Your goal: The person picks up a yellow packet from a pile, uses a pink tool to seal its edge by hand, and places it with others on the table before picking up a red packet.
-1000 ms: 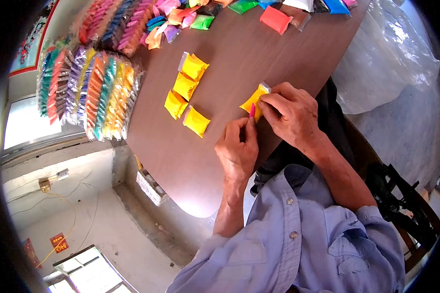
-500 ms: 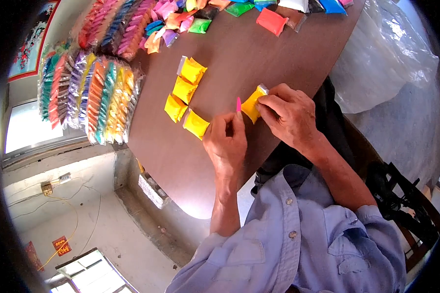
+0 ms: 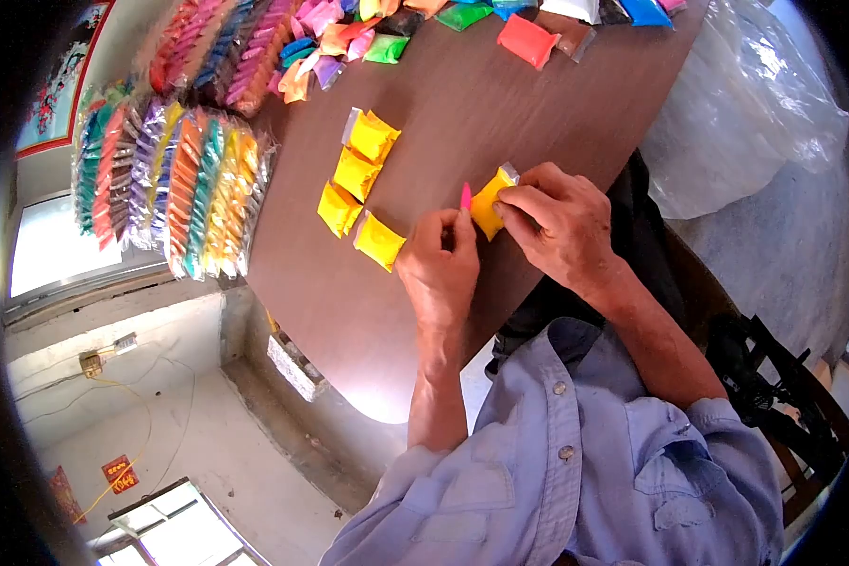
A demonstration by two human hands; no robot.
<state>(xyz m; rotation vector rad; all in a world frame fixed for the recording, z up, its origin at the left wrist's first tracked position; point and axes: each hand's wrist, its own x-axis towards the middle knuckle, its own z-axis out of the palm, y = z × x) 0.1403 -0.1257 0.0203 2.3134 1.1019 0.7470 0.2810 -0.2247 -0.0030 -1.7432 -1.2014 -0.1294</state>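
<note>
My right hand (image 3: 561, 222) pinches a small yellow packet (image 3: 490, 204) near its clear upper end, above the brown table (image 3: 424, 104). Just left of it, my left hand (image 3: 441, 264) is closed with thumb and forefinger together. A small pink pointed piece (image 3: 466, 196) sticks up from that pinch; its lower part is hidden in the fingers. Beyond my left hand lies a loose yellow packet (image 3: 380, 241). More yellow packets rest farther off: one (image 3: 339, 208) beside it, then another (image 3: 356, 174) and a last one (image 3: 374, 138) with a whitish end.
Packets of many colours, including a red one (image 3: 526, 42) and a green one (image 3: 385, 49), lie along the far side. Clear bags of coloured packets (image 3: 193, 189) are stacked at the left edge. A large clear plastic bag (image 3: 745, 113) hangs at the right, and a chair (image 3: 792, 396) stands there.
My left hand has shifted slightly right with the pink piece, closer to the yellow packet. My right hand keeps its pinch on the packet, which has moved very little.
</note>
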